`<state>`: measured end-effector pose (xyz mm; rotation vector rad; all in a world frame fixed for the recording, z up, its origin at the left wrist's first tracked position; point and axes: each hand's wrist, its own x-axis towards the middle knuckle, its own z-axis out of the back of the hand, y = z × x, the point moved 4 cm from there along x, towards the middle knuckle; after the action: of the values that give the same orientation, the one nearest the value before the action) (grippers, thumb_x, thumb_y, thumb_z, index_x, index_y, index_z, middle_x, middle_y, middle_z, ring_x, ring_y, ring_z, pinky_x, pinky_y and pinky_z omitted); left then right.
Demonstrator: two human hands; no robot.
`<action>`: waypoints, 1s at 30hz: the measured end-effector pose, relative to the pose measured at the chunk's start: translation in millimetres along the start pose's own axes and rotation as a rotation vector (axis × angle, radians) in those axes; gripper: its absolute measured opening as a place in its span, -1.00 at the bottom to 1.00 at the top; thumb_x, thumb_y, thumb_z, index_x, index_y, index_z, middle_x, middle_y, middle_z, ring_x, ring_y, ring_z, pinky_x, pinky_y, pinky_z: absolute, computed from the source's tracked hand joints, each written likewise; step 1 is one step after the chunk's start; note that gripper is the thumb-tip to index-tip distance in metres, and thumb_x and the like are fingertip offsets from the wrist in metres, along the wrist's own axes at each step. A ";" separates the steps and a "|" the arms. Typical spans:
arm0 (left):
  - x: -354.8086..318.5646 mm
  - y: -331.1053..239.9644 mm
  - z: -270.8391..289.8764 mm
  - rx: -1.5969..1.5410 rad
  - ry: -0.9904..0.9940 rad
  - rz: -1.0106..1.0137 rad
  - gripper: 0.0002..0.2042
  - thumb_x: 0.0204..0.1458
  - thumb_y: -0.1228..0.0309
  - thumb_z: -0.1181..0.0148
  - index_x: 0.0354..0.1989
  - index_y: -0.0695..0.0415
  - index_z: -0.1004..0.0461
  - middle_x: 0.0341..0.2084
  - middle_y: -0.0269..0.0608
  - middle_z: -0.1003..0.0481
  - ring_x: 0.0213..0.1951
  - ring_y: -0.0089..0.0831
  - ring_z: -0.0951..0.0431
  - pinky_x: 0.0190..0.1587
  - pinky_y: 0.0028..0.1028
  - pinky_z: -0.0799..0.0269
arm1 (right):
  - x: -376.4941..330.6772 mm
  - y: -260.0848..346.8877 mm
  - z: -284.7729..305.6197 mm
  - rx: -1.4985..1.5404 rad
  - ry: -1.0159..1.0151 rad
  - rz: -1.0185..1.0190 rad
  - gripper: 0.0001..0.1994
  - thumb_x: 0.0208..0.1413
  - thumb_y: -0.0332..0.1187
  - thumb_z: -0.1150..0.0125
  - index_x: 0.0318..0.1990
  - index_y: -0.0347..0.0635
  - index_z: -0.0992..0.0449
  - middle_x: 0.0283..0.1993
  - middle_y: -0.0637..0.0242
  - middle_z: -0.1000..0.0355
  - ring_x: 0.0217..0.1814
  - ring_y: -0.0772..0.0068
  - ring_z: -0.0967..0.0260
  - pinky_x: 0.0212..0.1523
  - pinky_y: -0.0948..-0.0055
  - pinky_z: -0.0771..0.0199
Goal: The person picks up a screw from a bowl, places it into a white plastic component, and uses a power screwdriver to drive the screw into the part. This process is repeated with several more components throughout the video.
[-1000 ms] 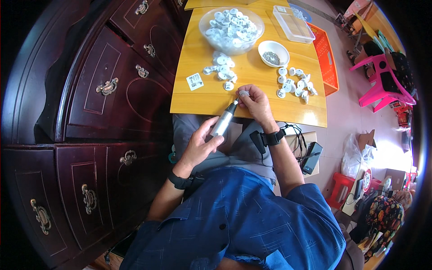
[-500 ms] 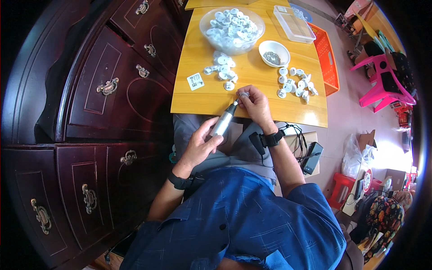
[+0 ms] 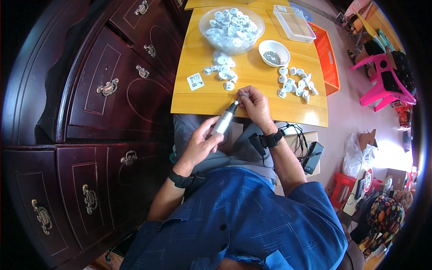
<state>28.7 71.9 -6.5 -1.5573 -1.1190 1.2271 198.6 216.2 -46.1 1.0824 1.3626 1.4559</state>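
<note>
My left hand (image 3: 201, 144) grips a silver pen-shaped electric screwdriver (image 3: 224, 119), its tip pointing up and right. The tip meets a small white round part (image 3: 244, 95) that my right hand (image 3: 256, 105) pinches at the near edge of the yellow wooden table (image 3: 252, 105). Both wrists wear black bands. A loose pile of white round parts (image 3: 222, 72) lies just beyond my hands on the left. Another group of white parts (image 3: 297, 83) lies to the right. The part in my fingers is mostly hidden.
A clear bowl (image 3: 231, 24) full of white parts stands at the table's far side, beside a small white bowl of screws (image 3: 274, 51) and a clear lidded box (image 3: 292, 22). A dark wooden dresser (image 3: 103, 90) stands at my left. An orange crate (image 3: 327, 58) and pink chair (image 3: 382, 85) stand right.
</note>
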 end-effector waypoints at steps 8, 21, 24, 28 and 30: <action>-0.7 -2.9 -2.8 0.021 0.010 0.008 -0.52 0.27 0.34 -0.14 0.32 0.21 -0.23 -0.34 -0.22 -0.47 -0.49 -0.66 -0.41 -0.47 -0.68 -0.33 | 0.9 -3.5 1.0 0.022 -0.006 -0.035 -0.91 0.28 -0.53 -0.11 -0.14 -0.30 -0.53 -0.29 0.39 -0.55 -0.34 0.69 -0.45 -0.30 0.63 -0.54; -6.7 -12.9 18.3 0.026 0.070 0.028 -0.41 0.22 0.28 -0.21 0.35 0.22 -0.18 -0.32 -0.22 -0.48 -0.52 -0.65 -0.43 -0.52 -0.67 -0.31 | -1.7 -0.5 46.8 0.108 -0.172 0.005 -0.82 0.28 -0.49 -0.13 -0.01 -0.22 -0.53 -0.18 0.39 -0.54 -0.26 0.64 -0.49 -0.24 0.63 -0.49; -5.6 -20.3 40.8 0.254 -0.133 -0.003 -0.35 0.15 0.18 -0.29 0.32 0.26 -0.22 -0.12 -0.14 -0.52 -0.30 -0.52 -0.53 -0.31 -0.53 -0.47 | -4.1 14.9 85.5 -0.178 -0.283 0.102 -0.77 0.28 -0.49 -0.10 0.04 -0.20 -0.55 -0.25 0.43 -0.55 -0.28 0.64 -0.50 -0.27 0.63 -0.48; 16.3 -35.4 76.9 0.842 -0.386 -0.260 -0.39 0.10 0.21 -0.27 0.29 0.19 -0.26 0.01 0.29 -0.49 0.06 0.17 -0.51 0.09 -0.16 -0.44 | 1.5 39.8 132.8 -0.559 -0.397 0.186 -0.75 0.22 -0.55 -0.10 0.02 -0.18 -0.56 -0.18 0.27 -0.56 -0.32 0.54 -0.54 -0.27 0.53 -0.53; 27.6 -39.9 89.2 1.036 -0.454 -0.188 -0.39 0.08 0.24 -0.28 0.28 0.18 -0.25 0.00 0.29 -0.50 0.04 0.18 -0.51 0.09 -0.10 -0.43 | 6.5 41.3 150.3 -0.657 -0.447 0.263 -0.75 0.20 -0.54 -0.12 0.00 -0.18 -0.57 -0.14 0.22 -0.56 -0.32 0.48 -0.55 -0.26 0.49 -0.54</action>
<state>-61.2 116.0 10.2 -0.3976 -0.6485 1.6803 340.7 260.6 0.5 1.0714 0.3872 1.5627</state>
